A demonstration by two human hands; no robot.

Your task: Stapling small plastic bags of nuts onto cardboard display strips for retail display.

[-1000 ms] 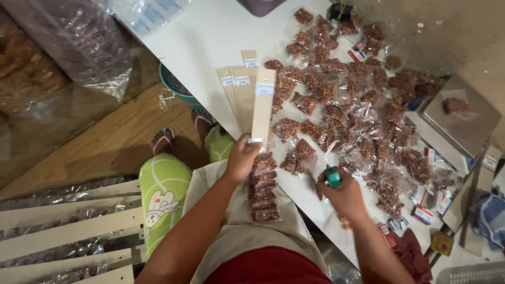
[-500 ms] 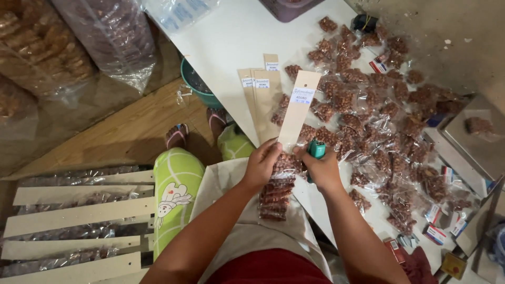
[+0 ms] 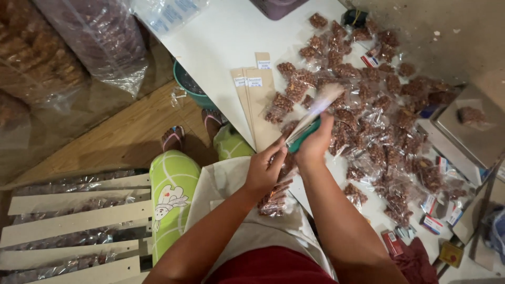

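At the white surface [image 3: 210, 47] edge: left hand [image 3: 261, 171] pinching a card header strip [image 3: 314, 113] steady; right hand [image 3: 314, 144] grip clenched on green stapler [image 3: 304, 138]; nut packets [image 3: 368, 105] spread alongside.

My left hand [image 3: 261, 171] and right hand [image 3: 314, 143] meet at the near edge of the table [image 3: 221, 42], both on the card strip [image 3: 314, 111] that slants up and away over it. Left of that strip, more card strips [image 3: 256, 102] lie flat on the table. To the right, small packets [image 3: 379, 105] spread across the tabletop, reaching the scale [image 3: 465, 131] at the far right. A strip of packets [image 3: 273, 197] hangs below my hands onto my lap. Finished rows [image 3: 73, 221] lie on the floor to my left.
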